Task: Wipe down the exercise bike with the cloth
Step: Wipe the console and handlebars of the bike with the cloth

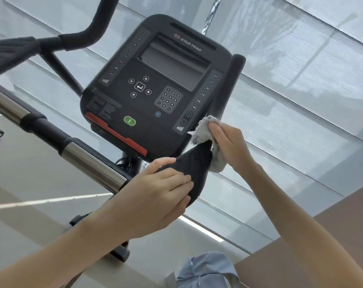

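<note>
Cloth (203, 133) pale grey, crumpled, bunched under right hand (228, 142).

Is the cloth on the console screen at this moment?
No, the right hand holds the cloth against the tip of the black part, below the console.

- The console (155, 88) fills the middle, and nothing can pass through it.
- At 3 o'clock from it, a black post (231, 84) stands just beside its edge.
- At 5 o'clock, the right grip (228, 142) holds the cloth (203, 129) against the tip of the black curved part (191, 163), so that corner is blocked.
- At 6 o'clock, the left grip (155, 190) holds the same part.
- A silver bar (82, 156) runs from 9 to 6 o'clock and blocks the low left side.
- At 11 o'clock, there is an open gap between the black handlebar (76, 38) and the console.
- From 1 to 4 o'clock, past the post, there is lots of open room.
</note>
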A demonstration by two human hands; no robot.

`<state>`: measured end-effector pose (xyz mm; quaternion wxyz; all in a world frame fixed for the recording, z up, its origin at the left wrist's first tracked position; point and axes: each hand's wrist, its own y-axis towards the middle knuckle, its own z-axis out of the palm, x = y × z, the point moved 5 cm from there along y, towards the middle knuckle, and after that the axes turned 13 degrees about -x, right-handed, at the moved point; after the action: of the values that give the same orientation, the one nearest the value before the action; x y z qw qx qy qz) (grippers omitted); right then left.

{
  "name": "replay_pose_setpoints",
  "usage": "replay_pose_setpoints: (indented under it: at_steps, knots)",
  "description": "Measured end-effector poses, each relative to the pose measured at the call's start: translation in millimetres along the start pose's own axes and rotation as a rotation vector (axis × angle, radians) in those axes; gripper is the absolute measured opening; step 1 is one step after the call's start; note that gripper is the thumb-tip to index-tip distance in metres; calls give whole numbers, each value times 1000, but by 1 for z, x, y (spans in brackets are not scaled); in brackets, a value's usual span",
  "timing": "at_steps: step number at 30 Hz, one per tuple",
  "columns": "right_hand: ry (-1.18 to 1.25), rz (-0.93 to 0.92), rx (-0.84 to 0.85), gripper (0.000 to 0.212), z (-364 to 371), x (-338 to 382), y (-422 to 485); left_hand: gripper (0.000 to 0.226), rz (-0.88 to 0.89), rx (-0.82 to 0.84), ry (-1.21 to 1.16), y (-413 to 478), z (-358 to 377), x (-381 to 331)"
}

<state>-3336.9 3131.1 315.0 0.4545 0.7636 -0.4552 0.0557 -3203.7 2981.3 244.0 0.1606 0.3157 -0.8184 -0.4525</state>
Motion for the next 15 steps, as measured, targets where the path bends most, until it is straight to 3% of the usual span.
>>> replay_pose_setpoints:
  at_steps: [4,7,11,15]
  knots:
    - [388,297,-440,37,-39,-34,8,31,-24,25,52,11,-2,-5]
    - [526,428,-606,30,-34,-58,19,33,-42,30,114,23,-3,-11]
    - [734,531,-546,35,10,-72,30,36,-88,30,210,35,-2,-17]
    - [923,470,-406,32,35,-67,22,33,-111,7,300,40,1,-20]
